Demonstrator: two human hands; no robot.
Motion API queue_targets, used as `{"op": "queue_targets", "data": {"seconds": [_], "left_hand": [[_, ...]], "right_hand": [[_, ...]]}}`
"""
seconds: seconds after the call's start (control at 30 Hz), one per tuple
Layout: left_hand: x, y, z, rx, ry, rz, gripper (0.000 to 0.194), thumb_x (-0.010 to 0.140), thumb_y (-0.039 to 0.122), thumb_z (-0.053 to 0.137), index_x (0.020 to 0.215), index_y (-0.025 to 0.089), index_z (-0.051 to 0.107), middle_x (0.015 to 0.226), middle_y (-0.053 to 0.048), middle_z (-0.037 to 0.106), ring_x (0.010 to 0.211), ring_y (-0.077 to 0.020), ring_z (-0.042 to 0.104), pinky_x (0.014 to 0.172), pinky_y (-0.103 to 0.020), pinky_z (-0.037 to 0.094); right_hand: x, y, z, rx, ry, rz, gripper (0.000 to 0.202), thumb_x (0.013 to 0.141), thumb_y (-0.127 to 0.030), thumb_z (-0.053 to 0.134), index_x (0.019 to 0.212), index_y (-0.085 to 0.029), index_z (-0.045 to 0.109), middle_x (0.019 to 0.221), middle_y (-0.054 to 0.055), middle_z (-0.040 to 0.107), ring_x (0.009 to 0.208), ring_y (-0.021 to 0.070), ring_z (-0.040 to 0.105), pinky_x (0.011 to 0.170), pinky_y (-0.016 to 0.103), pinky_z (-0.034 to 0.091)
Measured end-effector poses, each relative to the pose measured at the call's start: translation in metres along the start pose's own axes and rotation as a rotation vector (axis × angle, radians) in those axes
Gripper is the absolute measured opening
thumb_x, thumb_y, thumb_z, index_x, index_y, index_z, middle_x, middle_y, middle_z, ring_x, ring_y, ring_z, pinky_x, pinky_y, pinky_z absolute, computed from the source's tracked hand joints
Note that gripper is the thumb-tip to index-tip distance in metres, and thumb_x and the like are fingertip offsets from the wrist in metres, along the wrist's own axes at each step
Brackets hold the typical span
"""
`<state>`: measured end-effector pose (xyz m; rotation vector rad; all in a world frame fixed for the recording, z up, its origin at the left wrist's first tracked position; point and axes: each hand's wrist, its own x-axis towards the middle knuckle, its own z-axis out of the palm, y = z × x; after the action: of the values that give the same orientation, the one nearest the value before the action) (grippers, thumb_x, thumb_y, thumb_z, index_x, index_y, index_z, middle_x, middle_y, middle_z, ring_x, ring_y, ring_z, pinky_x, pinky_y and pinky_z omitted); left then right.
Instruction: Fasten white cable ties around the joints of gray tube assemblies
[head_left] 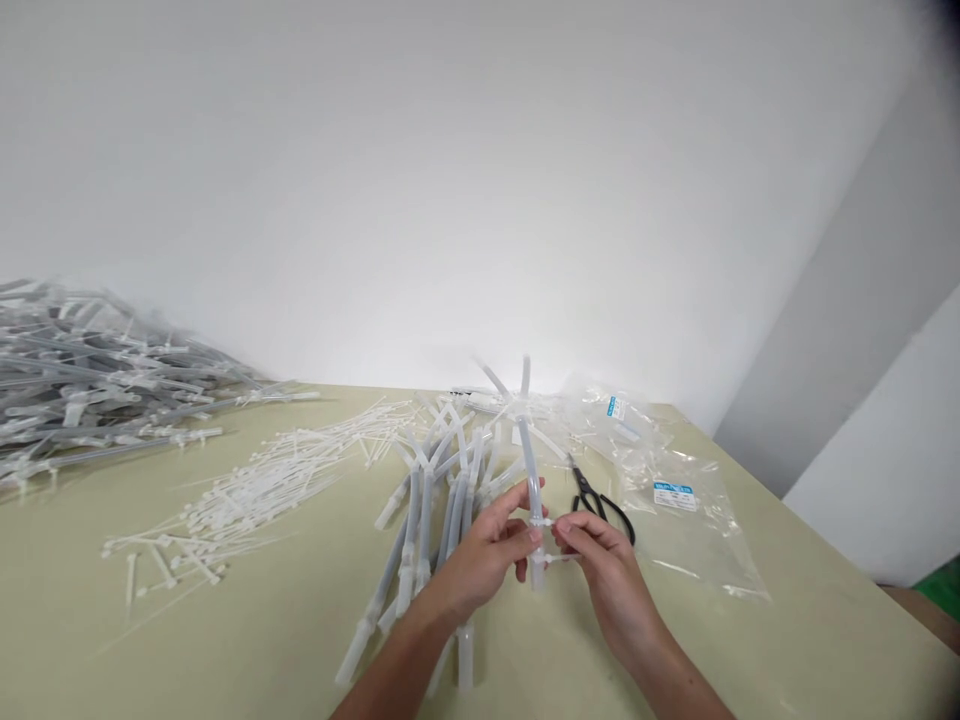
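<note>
My left hand (504, 535) is closed around the lower part of a translucent branched tube (530, 455), which stands nearly upright above the table. Its upper end splits into several arms. Two white cable ties circle the tube near its lower end, their heads facing right. My right hand (596, 545) pinches the upper cable tie (546, 522) at its head or tail; the fingers partly cover it. The lower cable tie (551, 558) sticks out to the right, just under my right fingertips. Beside my left hand lies a pile of similar branched tubes (420, 510).
Black-handled scissors (592, 495) lie behind my right hand. Clear plastic bags with blue-and-white labels (697, 520) rest on the right. Many loose cable ties (255, 490) spread left of centre. A large heap of tubes (97, 370) fills the far left, against the wall.
</note>
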<state>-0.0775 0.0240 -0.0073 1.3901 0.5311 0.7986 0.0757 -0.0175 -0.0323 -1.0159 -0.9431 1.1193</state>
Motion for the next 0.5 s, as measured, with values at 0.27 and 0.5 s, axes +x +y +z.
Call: {"op": "queue_targets", "data": {"seconds": [0.27, 0.5], "left_hand": [[0.001, -0.004, -0.001, 0.018, -0.01, 0.042, 0.06, 0.082, 0.03, 0.057, 0.138, 0.026, 0.036, 0.093, -0.004, 0.052, 0.068, -0.0116, 0.045, 0.05, -0.022, 0.039], [-0.005, 0.004, 0.001, 0.244, 0.099, 0.086, 0.052, 0.084, 0.024, 0.053, 0.134, 0.027, 0.042, 0.092, -0.001, 0.058, 0.064, -0.0095, 0.044, 0.059, -0.023, 0.036]], "right_hand": [[0.006, 0.008, -0.007, 0.118, 0.125, 0.063, 0.026, 0.073, -0.045, 0.066, 0.084, -0.021, 0.07, 0.088, 0.004, 0.066, 0.075, 0.019, 0.052, 0.065, 0.029, 0.041], [0.011, 0.022, -0.01, -0.089, 0.216, -0.005, 0.036, 0.07, -0.052, 0.066, 0.082, -0.018, 0.07, 0.081, 0.005, 0.066, 0.072, 0.0204, 0.053, 0.06, 0.029, 0.042]]}}
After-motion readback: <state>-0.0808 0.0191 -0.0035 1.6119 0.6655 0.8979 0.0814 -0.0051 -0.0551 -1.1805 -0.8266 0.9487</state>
